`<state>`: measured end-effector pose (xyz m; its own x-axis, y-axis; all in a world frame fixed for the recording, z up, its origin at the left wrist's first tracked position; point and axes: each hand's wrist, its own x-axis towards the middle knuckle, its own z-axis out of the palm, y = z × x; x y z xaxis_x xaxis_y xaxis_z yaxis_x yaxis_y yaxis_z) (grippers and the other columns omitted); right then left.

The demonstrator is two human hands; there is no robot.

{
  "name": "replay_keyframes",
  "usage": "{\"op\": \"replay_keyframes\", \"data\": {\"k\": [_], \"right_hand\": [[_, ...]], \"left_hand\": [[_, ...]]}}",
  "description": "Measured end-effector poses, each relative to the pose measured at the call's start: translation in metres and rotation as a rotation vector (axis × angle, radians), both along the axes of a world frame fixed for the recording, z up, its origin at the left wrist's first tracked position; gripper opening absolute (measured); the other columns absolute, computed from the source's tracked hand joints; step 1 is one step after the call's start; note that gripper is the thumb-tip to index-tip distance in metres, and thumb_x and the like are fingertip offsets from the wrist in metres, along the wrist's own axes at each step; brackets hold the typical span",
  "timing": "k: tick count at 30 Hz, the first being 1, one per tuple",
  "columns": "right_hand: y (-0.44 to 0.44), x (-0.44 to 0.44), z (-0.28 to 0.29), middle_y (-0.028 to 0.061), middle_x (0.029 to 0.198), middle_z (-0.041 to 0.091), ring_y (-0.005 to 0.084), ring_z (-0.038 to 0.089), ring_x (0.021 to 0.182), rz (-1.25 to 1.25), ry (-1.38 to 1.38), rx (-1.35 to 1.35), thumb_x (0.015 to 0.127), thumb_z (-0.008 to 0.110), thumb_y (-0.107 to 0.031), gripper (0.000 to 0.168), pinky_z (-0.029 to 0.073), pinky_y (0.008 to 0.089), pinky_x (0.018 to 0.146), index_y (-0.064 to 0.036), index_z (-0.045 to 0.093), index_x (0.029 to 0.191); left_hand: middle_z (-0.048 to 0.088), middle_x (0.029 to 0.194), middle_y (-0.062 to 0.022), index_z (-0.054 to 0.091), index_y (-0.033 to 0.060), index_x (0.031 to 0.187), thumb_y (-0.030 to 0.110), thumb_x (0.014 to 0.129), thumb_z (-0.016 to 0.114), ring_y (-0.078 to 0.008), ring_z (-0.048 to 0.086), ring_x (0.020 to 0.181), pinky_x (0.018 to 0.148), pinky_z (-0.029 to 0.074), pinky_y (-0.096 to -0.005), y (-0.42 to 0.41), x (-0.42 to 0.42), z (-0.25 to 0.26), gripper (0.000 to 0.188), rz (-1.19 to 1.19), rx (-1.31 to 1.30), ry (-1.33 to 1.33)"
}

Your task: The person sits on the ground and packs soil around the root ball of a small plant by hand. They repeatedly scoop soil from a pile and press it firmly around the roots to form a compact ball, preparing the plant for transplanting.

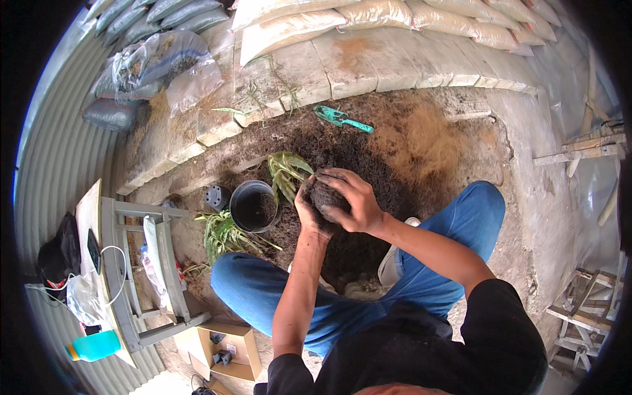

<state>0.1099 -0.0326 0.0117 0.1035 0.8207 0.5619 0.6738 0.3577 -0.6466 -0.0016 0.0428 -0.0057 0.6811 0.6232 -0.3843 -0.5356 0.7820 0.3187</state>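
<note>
Between my two hands is a dark, soil-covered root ball [327, 197] of a leafy plant [286, 173], whose green leaves point to the upper left. My left hand [312, 210] cups it from the left and below. Over its top and right side curl the fingers of my right hand [356, 200]. Just left of the hands stands a round black plastic pot [254, 206], with a smaller black pot [217, 197] beside it. Cut leafy stems [224, 234] lie below these pots. Dark soil [355, 252] is heaped under my hands. A teal hand trowel [344, 119] lies beyond them.
Brown fibre [419, 143] is spread at the upper right of the soil. Concrete blocks [350, 74] border the far side, with filled sacks [375, 15] stacked behind. A small table [116, 276] stands at the left, near an open cardboard box [247, 353].
</note>
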Motion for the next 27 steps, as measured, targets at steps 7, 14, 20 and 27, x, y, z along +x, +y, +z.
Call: {"op": "replay_keyframes", "data": {"k": [7,14,20,27], "right_hand": [[0.006,0.013,-0.023,0.0228,0.143,0.044,0.0421,0.035,0.137,0.023,0.064,-0.167,0.092,0.052,-0.054,0.064,0.028,0.0538,0.113,-0.006,0.054,0.134],[0.008,0.02,0.015,0.0194,0.145,0.042,0.0384,0.032,0.139,-0.064,-0.156,-0.027,0.095,0.053,-0.045,0.056,0.026,0.0543,0.115,-0.009,0.052,0.137],[0.003,0.004,-0.036,0.0213,0.13,0.055,0.0388,0.048,0.127,0.045,-0.092,-0.081,0.094,0.058,-0.027,0.041,0.038,0.0476,0.108,0.001,0.059,0.124],[0.013,0.025,-0.002,0.0198,0.153,0.033,0.0398,0.029,0.142,0.002,0.036,-0.064,0.099,0.042,-0.051,0.071,0.02,0.0521,0.118,-0.004,0.029,0.15]], "left_hand": [[0.067,0.104,-0.0071,0.064,0.0113,0.11,0.035,0.097,0.039,-0.0256,0.064,0.096,0.087,0.051,-0.042,-0.005,0.004,-0.003,0.037,0.0,-0.113,0.032],[0.067,0.106,-0.0082,0.063,0.0117,0.113,0.037,0.097,0.036,-0.0281,0.064,0.099,0.089,0.051,-0.0445,-0.004,0.004,0.004,0.041,-0.024,-0.111,0.053],[0.065,0.114,-0.0076,0.059,0.0128,0.119,0.042,0.098,0.031,-0.0276,0.062,0.105,0.092,0.05,-0.0453,0.007,-0.004,-0.057,0.046,-0.041,-0.037,-0.009],[0.065,0.114,-0.0082,0.061,0.0115,0.116,0.039,0.096,0.035,-0.0281,0.062,0.106,0.093,0.05,-0.0462,0.004,-0.001,-0.021,0.043,-0.066,-0.105,0.087]]}}
